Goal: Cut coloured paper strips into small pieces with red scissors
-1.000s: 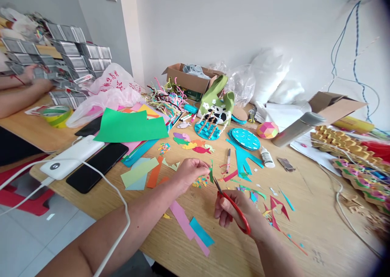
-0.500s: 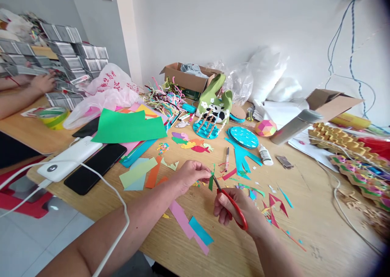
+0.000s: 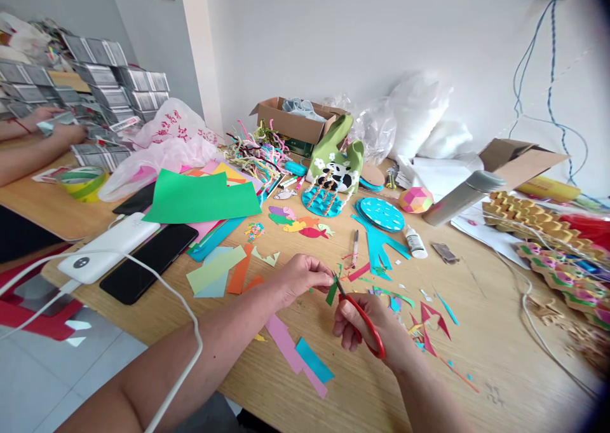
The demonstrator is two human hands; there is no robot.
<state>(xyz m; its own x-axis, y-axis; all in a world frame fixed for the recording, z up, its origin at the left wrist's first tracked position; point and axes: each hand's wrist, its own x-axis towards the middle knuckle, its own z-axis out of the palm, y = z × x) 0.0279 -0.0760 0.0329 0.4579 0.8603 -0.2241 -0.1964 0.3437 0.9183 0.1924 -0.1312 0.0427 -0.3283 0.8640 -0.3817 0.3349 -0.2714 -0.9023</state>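
In the head view, the green paper piece [image 3: 332, 293] lies just off the fingertips of the left hand [image 3: 307, 281], at about four to five o'clock from it, and at about ten o'clock from the right hand [image 3: 361, 323]. The left hand is the nearer, its grip pinched together on the paper; the other grip is curled round the red handles of the scissors [image 3: 366, 326]. The paper's long axis runs roughly from one o'clock to seven, its lower end free above the surface [image 3: 495, 331]. The scissors lie along a line from eleven o'clock to five, blades toward the pinch, so they cross the paper's line at a slant. The tips are right beside the left fingertips; whether the blades are touching the paper is too small to tell. Fish cutouts [image 3: 313, 233] sit at twelve o'clock from the left hand, a blue strip [image 3: 314, 360] at about six, and red scraps [image 3: 436, 322] at three o'clock from the right hand. Against the frame half a second earlier, the left hand has shifted slightly toward four o'clock, and the paper, which hung nearer upright, now leans more toward seven. The right hand has hardly moved, so fingertips and blades are closer together.
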